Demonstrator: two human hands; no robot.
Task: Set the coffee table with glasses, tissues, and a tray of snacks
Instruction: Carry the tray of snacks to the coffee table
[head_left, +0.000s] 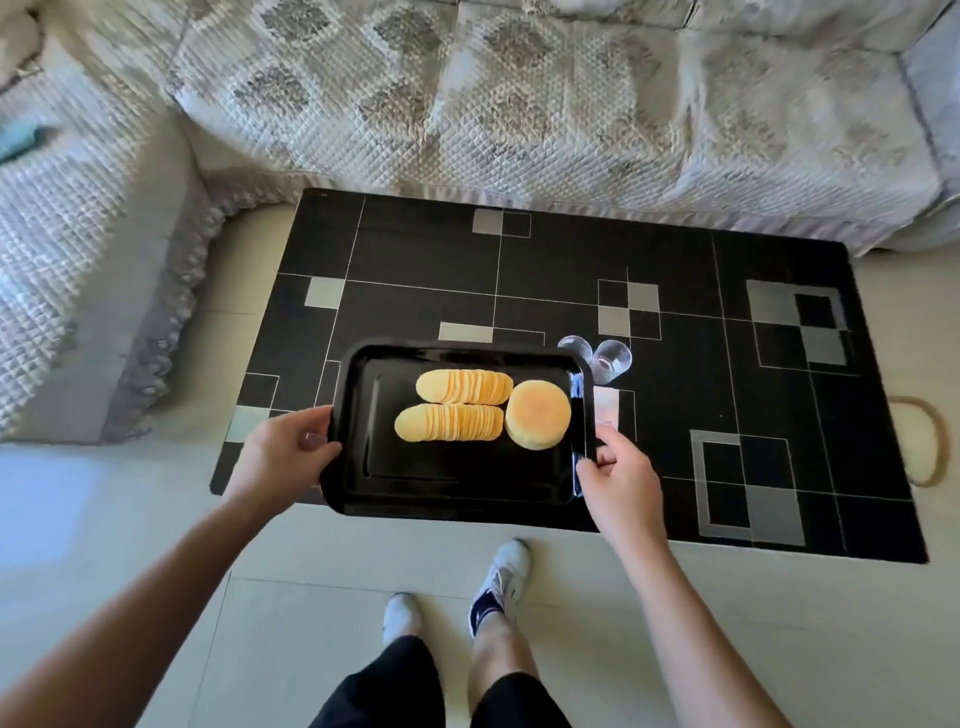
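Note:
A black rectangular tray (447, 488) is held over the near edge of the black coffee table (519, 260). It carries two rows of round yellow crisps (457, 405) and one round bun (537, 413). My left hand (283, 454) grips the tray's left rim. My right hand (618, 475) grips its right rim. Two clear glasses (602, 356) stand on the table just beyond the tray's far right corner, partly hidden by it. A small pale packet (607, 408), perhaps tissues, lies on the table right of the tray, mostly hidden.
A sofa with a quilted grey cover (519, 104) wraps around the table's far and left sides. Pale floor tiles (322, 597) lie in front, with my two feet in sneakers (498, 582) near the table's edge. A round tan object (917, 441) sits at the right.

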